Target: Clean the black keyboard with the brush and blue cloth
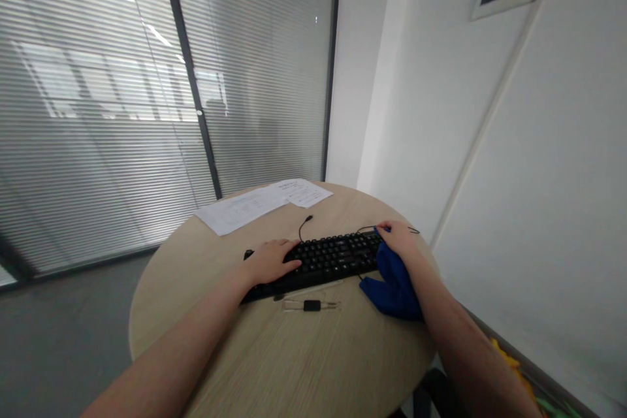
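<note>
A black keyboard (337, 256) lies on the round wooden table (274, 353). Over its left end rests my left hand (271, 262), palm down with the thumb apart from the fingers, touching the keys and holding nothing. At the keyboard's far right corner, my right hand (398, 235) pinches a blue cloth (394, 284). The cloth hangs down beneath my right wrist and covers part of the keyboard's right end. A black cable with a plug (307, 218) sticks out behind the keyboard.
In front of the keyboard lie a small wire tool with a black middle (312, 305) and a thin pale stick (313, 289). Printed paper sheets (245, 208) are at the table's far left edge. A white wall (529, 163) stands close on the right, blinds (98, 163) on the left.
</note>
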{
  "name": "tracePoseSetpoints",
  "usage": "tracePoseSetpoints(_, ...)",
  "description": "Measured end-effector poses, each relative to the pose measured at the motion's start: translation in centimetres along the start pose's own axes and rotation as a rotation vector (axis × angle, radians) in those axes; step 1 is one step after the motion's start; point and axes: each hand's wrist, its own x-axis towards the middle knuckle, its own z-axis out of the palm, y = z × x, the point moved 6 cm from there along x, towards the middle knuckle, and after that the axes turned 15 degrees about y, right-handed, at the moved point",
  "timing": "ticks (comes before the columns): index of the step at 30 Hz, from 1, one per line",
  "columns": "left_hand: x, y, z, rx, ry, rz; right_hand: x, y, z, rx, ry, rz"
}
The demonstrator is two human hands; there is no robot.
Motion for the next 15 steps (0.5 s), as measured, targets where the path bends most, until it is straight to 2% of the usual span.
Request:
tracePoseSetpoints(6,0.0,-0.1,0.1,-0.001,0.007,0.004,-0.4,0.0,0.7,0.03,-0.046,0.013)
tracePoseSetpoints(15,0.1,-0.1,0.1,-0.001,0.008,0.001,-0.8,-0.8,0.3,0.041,-0.062,0.03)
